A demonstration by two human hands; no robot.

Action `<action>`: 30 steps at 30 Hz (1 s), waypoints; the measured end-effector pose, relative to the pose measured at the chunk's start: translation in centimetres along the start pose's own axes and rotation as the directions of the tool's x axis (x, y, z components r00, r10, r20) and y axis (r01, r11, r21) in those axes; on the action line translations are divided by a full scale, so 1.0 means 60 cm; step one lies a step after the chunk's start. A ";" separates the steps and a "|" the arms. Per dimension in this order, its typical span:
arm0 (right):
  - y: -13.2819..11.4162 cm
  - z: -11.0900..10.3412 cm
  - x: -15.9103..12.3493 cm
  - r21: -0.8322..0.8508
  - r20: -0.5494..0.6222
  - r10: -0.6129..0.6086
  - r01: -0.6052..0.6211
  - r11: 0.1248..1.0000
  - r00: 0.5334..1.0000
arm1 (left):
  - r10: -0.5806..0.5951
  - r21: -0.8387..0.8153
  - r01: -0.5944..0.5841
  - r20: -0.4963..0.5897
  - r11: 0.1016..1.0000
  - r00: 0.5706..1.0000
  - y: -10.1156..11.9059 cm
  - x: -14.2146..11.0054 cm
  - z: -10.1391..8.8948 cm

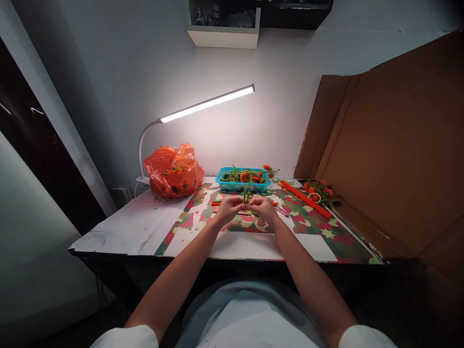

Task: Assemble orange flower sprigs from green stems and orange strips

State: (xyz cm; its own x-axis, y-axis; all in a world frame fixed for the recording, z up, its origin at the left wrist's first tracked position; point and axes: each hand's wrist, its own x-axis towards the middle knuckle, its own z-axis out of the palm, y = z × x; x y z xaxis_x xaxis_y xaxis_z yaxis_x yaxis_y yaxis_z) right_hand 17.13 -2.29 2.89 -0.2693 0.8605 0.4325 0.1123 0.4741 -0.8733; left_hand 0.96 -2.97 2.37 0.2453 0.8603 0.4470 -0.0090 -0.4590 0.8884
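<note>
Over the middle of the table, my left hand (pixel 231 209) and my right hand (pixel 262 207) meet with fingertips pinched together. Between them stands a bent, looped green strip (pixel 246 194), perhaps a plant stem; both hands grip it near its lower end. Behind it is a blue plastic basket (pixel 235 187) holding green stems and orange flowers (pixel 256 178). Beneath the hands lie thin red and green strips, partly hidden by the fingers. A pink-handled tool (pixel 282 210) rests just right of my right hand.
An orange plastic bag (pixel 174 179) with flowers inside stands at the back left, under a lit lamp (pixel 208 104). At right lie a long orange strip (pixel 306 199), more orange flowers (pixel 319 188) and a white ring (pixel 314 197). Tall cardboard (pixel 391 145) borders the right side.
</note>
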 end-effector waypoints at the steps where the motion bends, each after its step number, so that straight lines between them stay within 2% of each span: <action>1: -0.001 -0.001 0.000 0.000 0.007 0.017 -0.017 1.000 1.000 | -0.010 -0.003 0.010 0.012 1.000 1.000 -0.001 0.000 0.001; 6: -0.005 -0.004 -0.003 0.032 0.012 0.147 -0.147 0.989 0.989 | -0.031 -0.035 0.031 -0.002 0.999 1.000 -0.002 0.001 0.002; 8: -0.006 -0.004 -0.003 0.041 0.010 0.152 -0.153 0.987 0.988 | -0.046 -0.052 0.045 -0.027 0.998 0.999 0.000 0.001 0.001; 11: -0.005 -0.002 -0.003 -0.003 0.003 0.087 -0.087 0.996 0.996 | -0.091 -0.108 0.087 -0.033 0.990 0.995 0.004 0.001 -0.002; 14: -0.002 0.001 -0.002 -0.109 -0.035 -0.031 0.027 0.994 0.999 | -0.120 -0.145 0.113 -0.040 0.983 0.992 0.003 0.001 -0.004; 19: 0.002 0.010 -0.004 -0.280 -0.086 -0.240 0.208 0.937 0.967 | -0.151 -0.220 0.128 -0.093 0.967 0.984 -0.004 0.005 -0.006; 25: 0.003 0.016 -0.009 -0.414 -0.086 -0.311 0.250 0.875 0.947 | -0.206 -0.271 0.175 -0.092 0.947 0.974 -0.001 0.005 -0.006; 30: 0.012 0.019 -0.010 -0.562 -0.067 -0.340 0.246 0.790 0.938 | -0.168 -0.226 0.138 -0.116 0.964 0.979 0.002 0.002 -0.006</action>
State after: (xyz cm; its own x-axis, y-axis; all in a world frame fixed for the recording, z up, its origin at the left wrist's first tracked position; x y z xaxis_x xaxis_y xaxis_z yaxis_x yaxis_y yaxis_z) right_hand 16.25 -2.65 1.74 -0.2269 0.6583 0.7177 0.5596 0.6913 -0.4572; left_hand 0.66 -2.82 2.56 0.1290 0.9450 0.3007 -0.1940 -0.2733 0.9422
